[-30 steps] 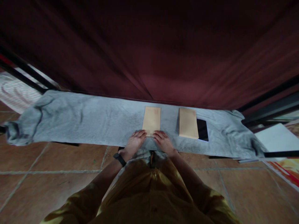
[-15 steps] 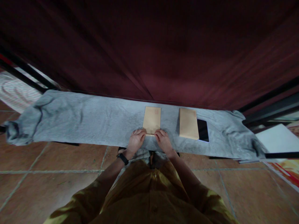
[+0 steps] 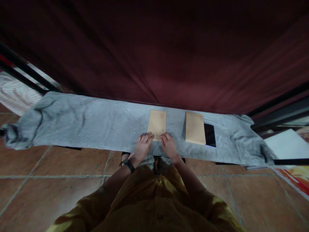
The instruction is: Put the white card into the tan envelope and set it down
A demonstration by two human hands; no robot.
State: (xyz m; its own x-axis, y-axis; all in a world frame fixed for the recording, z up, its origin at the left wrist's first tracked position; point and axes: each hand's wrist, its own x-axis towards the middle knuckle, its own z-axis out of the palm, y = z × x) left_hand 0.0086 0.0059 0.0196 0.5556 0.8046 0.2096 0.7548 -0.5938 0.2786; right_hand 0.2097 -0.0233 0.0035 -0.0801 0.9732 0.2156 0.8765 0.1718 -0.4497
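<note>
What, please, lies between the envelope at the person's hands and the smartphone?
In the head view, another brown envelope lies there, beside the smartphone; bare gray cloth separates it from the first envelope.

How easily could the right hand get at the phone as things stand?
Fairly easily, it seems: the phone lies with its screen mostly uncovered, on the right hand's own side. A pile of envelopes sits between, but the hand, now at another envelope, could likely pass over.

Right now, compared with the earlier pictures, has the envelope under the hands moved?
No, the envelope shows no clear shift in any direction against the grey cloth beneath it.
</note>
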